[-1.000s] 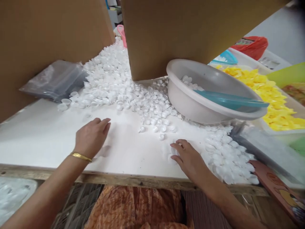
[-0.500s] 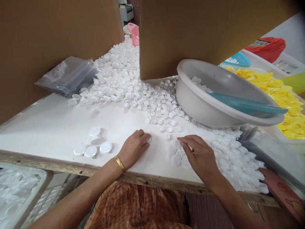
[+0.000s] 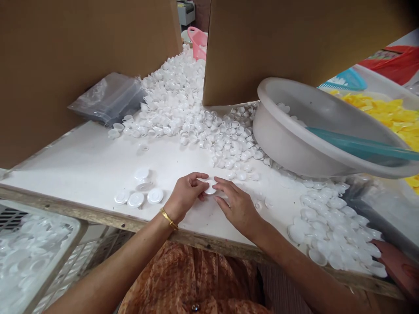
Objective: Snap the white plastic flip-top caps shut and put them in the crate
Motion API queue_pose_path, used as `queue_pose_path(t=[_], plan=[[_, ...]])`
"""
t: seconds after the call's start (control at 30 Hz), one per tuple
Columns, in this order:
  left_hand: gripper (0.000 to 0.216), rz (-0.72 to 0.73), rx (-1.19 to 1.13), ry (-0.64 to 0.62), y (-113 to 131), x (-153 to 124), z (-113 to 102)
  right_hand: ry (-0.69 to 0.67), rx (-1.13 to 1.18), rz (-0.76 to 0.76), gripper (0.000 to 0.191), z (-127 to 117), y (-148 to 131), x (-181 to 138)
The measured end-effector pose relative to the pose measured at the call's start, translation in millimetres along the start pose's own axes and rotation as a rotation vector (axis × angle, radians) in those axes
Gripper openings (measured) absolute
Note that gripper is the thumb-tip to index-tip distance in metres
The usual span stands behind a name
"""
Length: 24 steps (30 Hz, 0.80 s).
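Note:
Between my two hands, just over the table, is a small round white plastic disc (image 3: 210, 187). My left hand (image 3: 188, 192) pinches its left edge between thumb and fingers. From the other side, the fingers of my right hand (image 3: 238, 205) meet its right edge, with the thumb a little lower. What lies under the disc is hidden by it and my fingers. Left of my hands, several white round pieces (image 3: 135, 200) lie in a loose group on the table. A few translucent pieces (image 3: 268, 202) rest right of my right hand.
Small white cup-like pieces (image 3: 176, 96) heap across the back between cardboard panels (image 3: 268, 48). A large grey basin (image 3: 294, 152) holds a teal tray (image 3: 363, 143). White discs (image 3: 334, 222) pile at right. A plastic-wrapped pack (image 3: 108, 98) lies back left; a white crate (image 3: 70, 244) stands below.
My right hand has moved left from the translucent pieces to meet my left hand at the white disc. The view has turned slightly, shifting the scene.

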State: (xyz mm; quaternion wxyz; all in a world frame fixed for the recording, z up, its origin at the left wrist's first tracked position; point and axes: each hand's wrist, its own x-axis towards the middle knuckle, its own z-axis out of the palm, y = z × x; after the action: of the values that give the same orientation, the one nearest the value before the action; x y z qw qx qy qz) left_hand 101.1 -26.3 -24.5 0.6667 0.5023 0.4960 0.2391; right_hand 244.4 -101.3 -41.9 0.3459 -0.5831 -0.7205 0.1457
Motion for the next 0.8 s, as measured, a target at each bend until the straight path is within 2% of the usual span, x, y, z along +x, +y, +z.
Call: queue_pose_path(t=[0.13, 0.27, 0.53, 0.63, 0.7, 0.8], plan=[[0.023, 0.022, 0.108, 0.038, -10.7, 5.7, 0.9, -0.035, 0.003, 0.024, 0.021, 2.7, 4.4, -6.8], [0.018, 0.025, 0.177, 0.034, -15.7, 7.9, 4.2, -0.009, -0.011, -0.001, 0.02, 4.6, 6.0, -10.3], [0.011, 0.006, 0.372, -0.033, -9.3, 9.0, 5.1, -0.003, -0.024, 0.004, 0.022, 8.3, 10.0, -13.3], [0.012, 0.007, 0.503, -0.052, -5.2, 9.4, 2.8, -0.002, -0.146, -0.069, 0.026, 9.5, 11.7, -16.4], [0.014, 0.082, 0.655, -0.018, -2.3, 9.3, 1.8, -0.008, -0.274, -0.159, 0.031, 9.0, 11.8, -19.0], [0.021, 0.27, 0.854, 0.088, 0.7, 11.4, 3.6, -0.026, -0.417, -0.232, 0.034, 7.1, 9.2, -21.0]])
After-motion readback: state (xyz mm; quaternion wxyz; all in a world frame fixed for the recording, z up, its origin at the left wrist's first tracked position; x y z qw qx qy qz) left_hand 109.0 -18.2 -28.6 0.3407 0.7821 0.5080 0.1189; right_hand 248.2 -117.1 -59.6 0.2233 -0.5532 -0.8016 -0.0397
